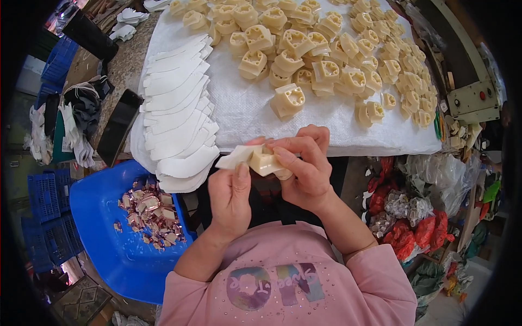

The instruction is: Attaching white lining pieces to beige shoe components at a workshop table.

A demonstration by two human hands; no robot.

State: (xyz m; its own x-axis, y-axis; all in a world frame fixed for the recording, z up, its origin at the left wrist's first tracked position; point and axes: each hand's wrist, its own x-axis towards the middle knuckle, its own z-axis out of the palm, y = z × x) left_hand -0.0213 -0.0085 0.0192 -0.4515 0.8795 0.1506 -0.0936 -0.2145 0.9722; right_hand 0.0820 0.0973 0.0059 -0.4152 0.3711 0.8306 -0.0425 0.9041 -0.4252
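Fingers of the left hand [231, 198]: closed, thumb pressing a white, flat, curved strip [238, 156] from the near side. Fingers of the right hand [310, 171]: curled in, pinching a cream, glossy, moulded block [265, 163]. Strip and block: meeting between the two hands, raised in front of the body, at the near edge of a white woven sheet [231, 117] spread over a work surface; right knuckles overlap that edge in view.

Sheet, left margin: row of overlapping white curved strips [176, 108], the nearest ends reaching the near edge. Sheet, centre to right: heap of cream moulded pieces [326, 60]. Open room: a band of sheet between row and heap, widening toward the hands.

Lower left: blue plastic basin [122, 271], rim just beside the row's near end, containing small shiny pink-and-cream pieces [152, 214].
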